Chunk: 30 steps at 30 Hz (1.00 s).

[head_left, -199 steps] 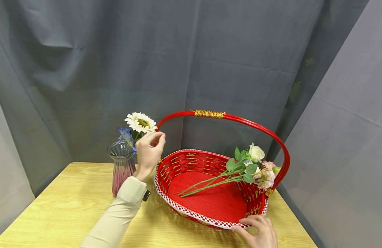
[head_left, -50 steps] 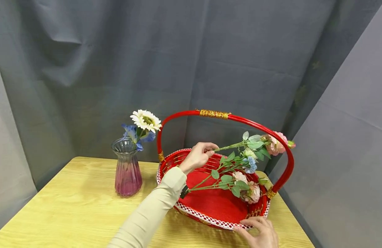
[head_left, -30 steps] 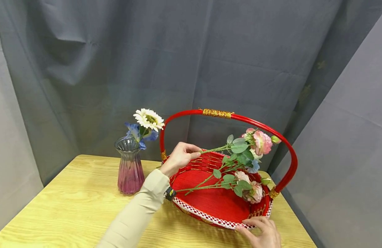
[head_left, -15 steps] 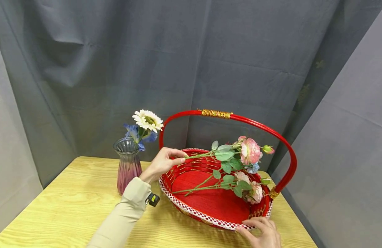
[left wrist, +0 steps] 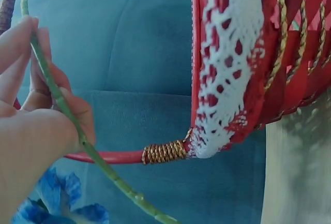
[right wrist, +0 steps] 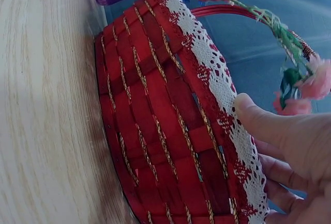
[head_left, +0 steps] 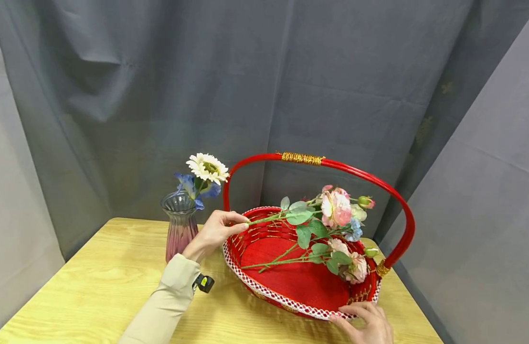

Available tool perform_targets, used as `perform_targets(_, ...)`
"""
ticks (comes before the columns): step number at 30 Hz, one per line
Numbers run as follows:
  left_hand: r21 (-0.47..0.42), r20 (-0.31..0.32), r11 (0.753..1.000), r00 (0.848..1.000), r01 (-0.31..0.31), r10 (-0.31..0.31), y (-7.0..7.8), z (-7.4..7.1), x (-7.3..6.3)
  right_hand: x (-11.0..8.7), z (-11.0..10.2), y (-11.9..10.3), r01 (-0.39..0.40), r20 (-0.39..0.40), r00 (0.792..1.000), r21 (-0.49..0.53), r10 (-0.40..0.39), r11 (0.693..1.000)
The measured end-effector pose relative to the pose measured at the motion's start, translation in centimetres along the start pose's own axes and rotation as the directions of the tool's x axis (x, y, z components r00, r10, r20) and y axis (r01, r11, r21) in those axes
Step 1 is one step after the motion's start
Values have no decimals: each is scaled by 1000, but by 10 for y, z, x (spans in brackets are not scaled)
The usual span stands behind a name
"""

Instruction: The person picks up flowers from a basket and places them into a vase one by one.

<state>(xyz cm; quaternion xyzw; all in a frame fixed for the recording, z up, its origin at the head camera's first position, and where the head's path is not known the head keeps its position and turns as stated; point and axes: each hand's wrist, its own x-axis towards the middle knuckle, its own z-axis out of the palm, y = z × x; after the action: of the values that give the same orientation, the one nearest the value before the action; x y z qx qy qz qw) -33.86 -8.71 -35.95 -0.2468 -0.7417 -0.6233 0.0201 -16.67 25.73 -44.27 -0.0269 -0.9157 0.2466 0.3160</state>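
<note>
My left hand [head_left: 216, 233] pinches the green stem of a pink artificial flower [head_left: 335, 208], level above the left rear of the red woven basket [head_left: 264, 298]. Its leaves and bloom reach right, under the basket's arched handle. In the left wrist view the stem [left wrist: 111, 172] runs between thumb and fingers and on past the hand. My right hand [head_left: 367, 321] grips the basket's white lace rim [right wrist: 220, 81] at the front right, thumb outside and fingers inside. Pale pink flowers [head_left: 355, 268] and a small blue flower [head_left: 354, 231] lie in the basket's right side.
Left of the basket stands a ribbed glass vase [head_left: 180, 231], clear above and purple below, partly behind my left hand. A white daisy-like flower [head_left: 207, 168] and a blue flower [head_left: 185, 184] stand in it. Grey curtains [head_left: 183, 95] close off the back of the wooden table [head_left: 97, 282].
My left hand was by the vase at first, later holding the pink flower's stem above the basket. Hand and flower have since drawn left. My right hand stays on the rim.
</note>
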Motion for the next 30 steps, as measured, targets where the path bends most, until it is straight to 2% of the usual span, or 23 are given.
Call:
perform_targets(4, -57, -9, 998, 1000, 0, 0, 0, -7, -6, 0, -1, -1, -41, 49, 998, -18, 42, 999)
perform_targets(11, -129, -49, 992, 999, -3, -4, 5, -23, -11, -1, 4, 2, 43, -31, 999, 22, -42, 999)
perform_targets(15, -190, -78, 982, 997, -3, -12, 10, -30, -12, 0, 5, 2, 45, -35, 998, 21, -45, 999)
perform_targets(22, -339, -120, 941, 992, -15, -28, 26, -38, -6, -1, 6, 2, 40, -45, 998, 17, -39, 999)
perform_targets(30, -436, -187, 896, 982, -81, -2, 46, -42, -3, -2, 3, 4, 33, -32, 999, 16, -33, 999)
